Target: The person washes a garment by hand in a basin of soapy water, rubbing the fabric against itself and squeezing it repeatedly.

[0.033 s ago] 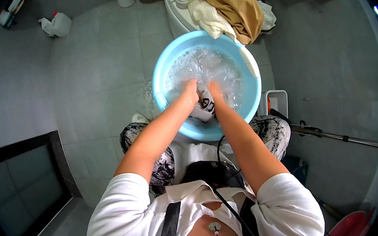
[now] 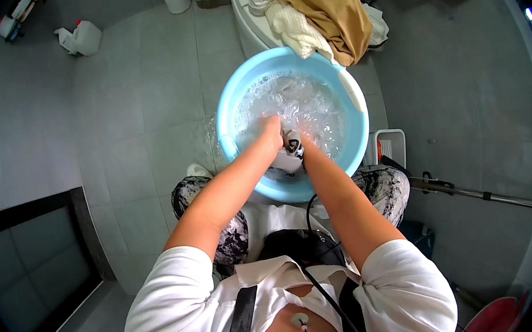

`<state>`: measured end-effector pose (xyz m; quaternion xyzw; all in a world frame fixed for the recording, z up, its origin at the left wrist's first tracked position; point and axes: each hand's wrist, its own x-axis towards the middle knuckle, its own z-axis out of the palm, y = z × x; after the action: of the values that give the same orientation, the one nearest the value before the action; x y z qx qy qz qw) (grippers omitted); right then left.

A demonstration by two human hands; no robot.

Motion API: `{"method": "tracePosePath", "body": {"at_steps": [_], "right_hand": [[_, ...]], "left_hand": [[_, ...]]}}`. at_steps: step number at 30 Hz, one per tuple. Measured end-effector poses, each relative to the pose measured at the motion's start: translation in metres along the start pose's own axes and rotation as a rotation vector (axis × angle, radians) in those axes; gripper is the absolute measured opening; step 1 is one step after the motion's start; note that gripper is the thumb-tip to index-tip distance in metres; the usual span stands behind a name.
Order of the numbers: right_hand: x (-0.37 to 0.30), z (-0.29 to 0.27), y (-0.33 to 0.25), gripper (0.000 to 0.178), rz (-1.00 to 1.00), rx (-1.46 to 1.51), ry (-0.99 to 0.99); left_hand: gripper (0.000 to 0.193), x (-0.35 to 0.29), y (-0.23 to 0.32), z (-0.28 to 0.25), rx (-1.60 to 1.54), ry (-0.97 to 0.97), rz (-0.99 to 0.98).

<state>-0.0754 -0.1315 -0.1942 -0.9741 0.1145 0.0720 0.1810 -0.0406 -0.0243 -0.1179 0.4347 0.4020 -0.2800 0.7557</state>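
Observation:
A light blue basin (image 2: 225,105) holds soapy, splashing water. Both my hands are down in it, with a wet light grey cloth with dark markings (image 2: 288,158) bunched between them. My left hand (image 2: 270,130) is closed at the cloth's left side, its fingertips under the surface. Against the right side of the cloth, my right hand (image 2: 304,140) is sunk in the water; its fingers are hidden by foam and splashes. More pale fabric seems to lie under the water, too blurred to make out.
Past the basin, a white tub rim (image 2: 243,21) bears a tan garment (image 2: 320,6) and a cream knit (image 2: 295,28) that reaches the basin's edge. White jugs (image 2: 84,37) stand at the far left. A metal pole (image 2: 486,196) and white rack (image 2: 391,145) are at right.
My right hand has gone deeper into the water, and splashes have risen around it. The cloth is bunched more tightly between my hands. The whole view has shifted slightly.

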Motion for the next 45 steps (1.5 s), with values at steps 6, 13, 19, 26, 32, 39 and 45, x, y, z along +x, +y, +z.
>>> {"method": "tracePosePath", "body": {"at_steps": [6, 13, 19, 26, 32, 39, 45], "right_hand": [[-0.015, -0.048, -0.024, 0.026, -0.019, 0.079, -0.061], [-0.042, -0.156, -0.096, 0.026, 0.129, 0.928, 0.200], [-0.088, -0.170, -0.146, 0.020, -0.135, 0.850, 0.355], [-0.070, -0.176, -0.115, 0.021, 0.293, 0.685, 0.385], [-0.100, -0.161, -0.136, 0.012, 0.047, 0.703, 0.420], [-0.038, -0.137, -0.075, 0.027, 0.273, 0.510, 0.257], [-0.012, -0.108, -0.033, 0.042, 0.432, 1.071, 0.071]], "left_hand": [[0.026, -0.016, 0.007, -0.010, 0.076, -0.023, -0.043], [0.032, -0.075, 0.051, -0.003, 0.006, -0.303, -0.172], [0.036, -0.016, 0.032, -0.026, 0.065, -0.872, 0.015], [0.035, -0.109, 0.031, 0.013, 0.047, -0.390, -0.161], [0.039, -0.068, 0.025, -0.005, 0.378, -0.473, -0.083], [0.034, -0.085, 0.003, 0.010, 0.133, -0.365, -0.032], [0.035, -0.068, 0.030, -0.003, -0.115, -0.111, 0.078]]}}
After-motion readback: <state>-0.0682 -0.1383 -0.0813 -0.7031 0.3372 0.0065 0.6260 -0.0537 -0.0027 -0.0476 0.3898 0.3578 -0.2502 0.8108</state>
